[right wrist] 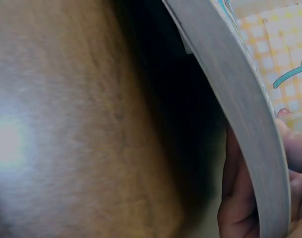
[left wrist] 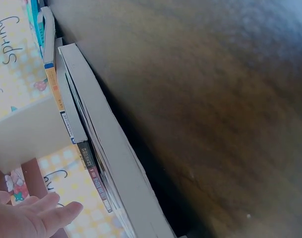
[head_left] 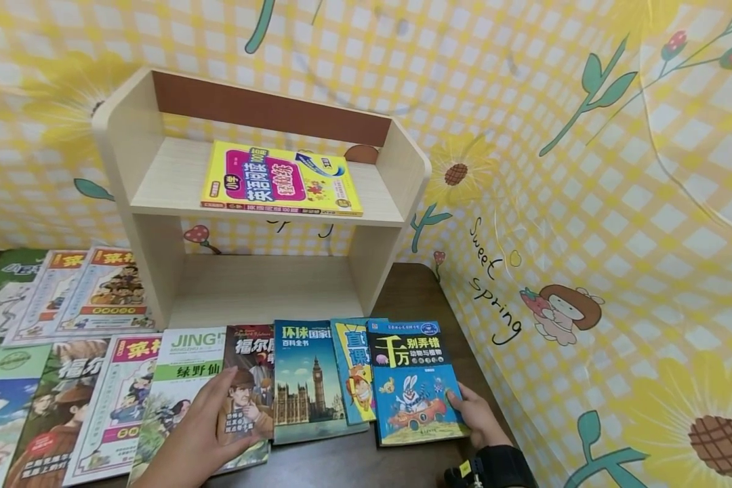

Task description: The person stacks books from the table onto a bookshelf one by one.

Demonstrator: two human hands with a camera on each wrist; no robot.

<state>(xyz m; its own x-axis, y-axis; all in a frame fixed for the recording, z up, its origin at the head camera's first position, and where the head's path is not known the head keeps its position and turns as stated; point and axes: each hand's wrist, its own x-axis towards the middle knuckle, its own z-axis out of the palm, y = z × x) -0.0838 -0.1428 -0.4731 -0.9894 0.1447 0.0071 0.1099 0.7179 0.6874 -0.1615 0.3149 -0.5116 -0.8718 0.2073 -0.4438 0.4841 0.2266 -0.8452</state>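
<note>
My right hand (head_left: 478,417) holds the lower right edge of a blue book (head_left: 415,386) with a rabbit in a car on its cover. In the right wrist view, the thumb is above this book (right wrist: 240,94) and the curled fingers are beneath it. The blue book overlaps a blue and yellow book (head_left: 349,366), beside an encyclopedia (head_left: 311,390) with a clock tower. My left hand (head_left: 198,434) is over a detective book (head_left: 250,400) and a green-and-white book (head_left: 189,369). In the left wrist view, its fingers (left wrist: 51,218) are spread loosely, gripping nothing.
Behind the row of books stands a two-level wooden shelf (head_left: 268,288). A yellow and pink book (head_left: 280,179) lies on its upper board. More books (head_left: 106,291) overlap at the left. Patterned fabric (head_left: 585,224) hangs behind and along the right of the dark table (head_left: 335,464).
</note>
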